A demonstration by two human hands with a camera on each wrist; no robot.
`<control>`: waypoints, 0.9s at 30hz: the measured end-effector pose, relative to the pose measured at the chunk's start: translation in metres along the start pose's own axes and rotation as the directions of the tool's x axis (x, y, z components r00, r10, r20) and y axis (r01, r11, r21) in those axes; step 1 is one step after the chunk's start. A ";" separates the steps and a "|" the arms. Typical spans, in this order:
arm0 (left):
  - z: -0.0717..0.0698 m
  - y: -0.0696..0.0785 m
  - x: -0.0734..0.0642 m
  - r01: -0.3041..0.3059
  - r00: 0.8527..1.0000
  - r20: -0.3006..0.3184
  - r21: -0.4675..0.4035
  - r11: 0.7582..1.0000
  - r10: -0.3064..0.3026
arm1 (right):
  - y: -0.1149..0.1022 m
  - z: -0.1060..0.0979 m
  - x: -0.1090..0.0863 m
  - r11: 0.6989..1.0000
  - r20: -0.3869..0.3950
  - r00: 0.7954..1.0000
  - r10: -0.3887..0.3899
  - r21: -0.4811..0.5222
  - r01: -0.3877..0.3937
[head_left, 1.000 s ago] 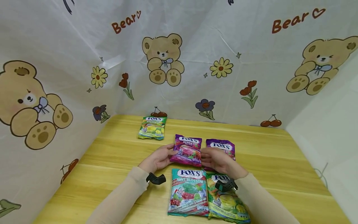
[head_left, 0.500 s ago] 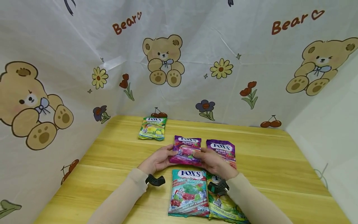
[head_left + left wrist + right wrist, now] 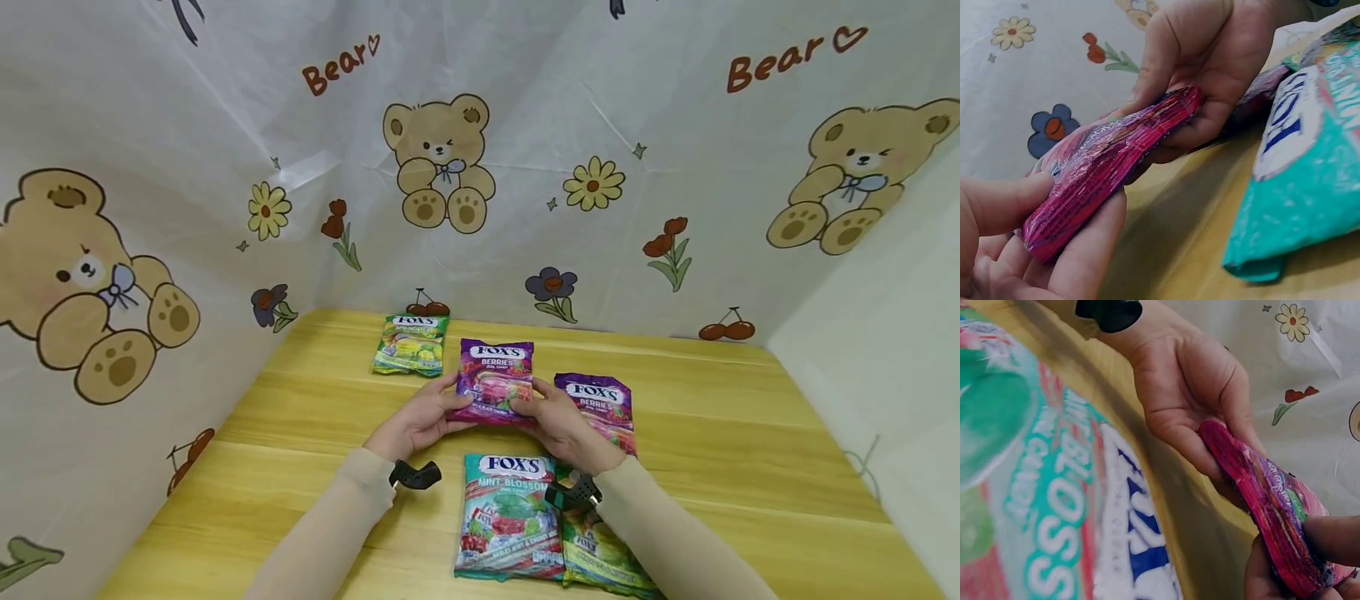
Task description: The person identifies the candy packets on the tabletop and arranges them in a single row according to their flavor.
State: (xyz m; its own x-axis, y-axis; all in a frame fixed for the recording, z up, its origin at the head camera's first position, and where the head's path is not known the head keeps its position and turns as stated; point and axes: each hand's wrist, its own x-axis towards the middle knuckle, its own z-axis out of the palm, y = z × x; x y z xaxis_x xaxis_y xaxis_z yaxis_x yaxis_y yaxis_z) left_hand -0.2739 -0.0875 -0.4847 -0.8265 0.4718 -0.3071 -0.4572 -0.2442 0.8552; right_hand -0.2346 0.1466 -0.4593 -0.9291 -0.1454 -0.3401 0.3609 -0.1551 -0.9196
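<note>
Between both hands a purple Fox's Berries candy bag (image 3: 495,379) is held up off the table, its printed front facing the head camera. The left hand (image 3: 420,421) grips its left edge, thumb in front and fingers behind. On the opposite edge the right hand (image 3: 562,423) pinches it the same way. Both wrist views show the bag's pink lower edge (image 3: 1110,175) with a thumb on top at each end. A second purple Berries bag (image 3: 596,400) lies just right of the right hand, which partly covers it.
Nearer the person lie a teal Mint Blossom bag (image 3: 510,517) and a yellow-green candy bag (image 3: 600,554), the latter partly under the right forearm. Another green-yellow bag (image 3: 410,346) lies at the back left of the wooden table (image 3: 712,442). A bear-printed curtain (image 3: 517,125) hangs behind.
The right hand has moved left and taken hold of the right edge of the Berries bag. Both hands have since raised the bag slightly, away from the person.
</note>
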 end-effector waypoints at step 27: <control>-0.027 0.046 0.037 -0.036 0.974 -0.217 0.130 0.991 0.063 | -0.032 0.021 0.066 0.999 -0.056 0.997 0.047 0.029 -0.046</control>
State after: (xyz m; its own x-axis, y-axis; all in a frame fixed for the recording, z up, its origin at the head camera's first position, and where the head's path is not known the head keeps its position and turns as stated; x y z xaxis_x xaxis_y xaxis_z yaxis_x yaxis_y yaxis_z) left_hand -0.3348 -0.1040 -0.4679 -0.9054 0.2598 -0.3357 -0.3811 -0.1491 0.9124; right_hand -0.3054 0.1219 -0.4484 -0.9140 -0.0974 -0.3937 0.4052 -0.1761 -0.8971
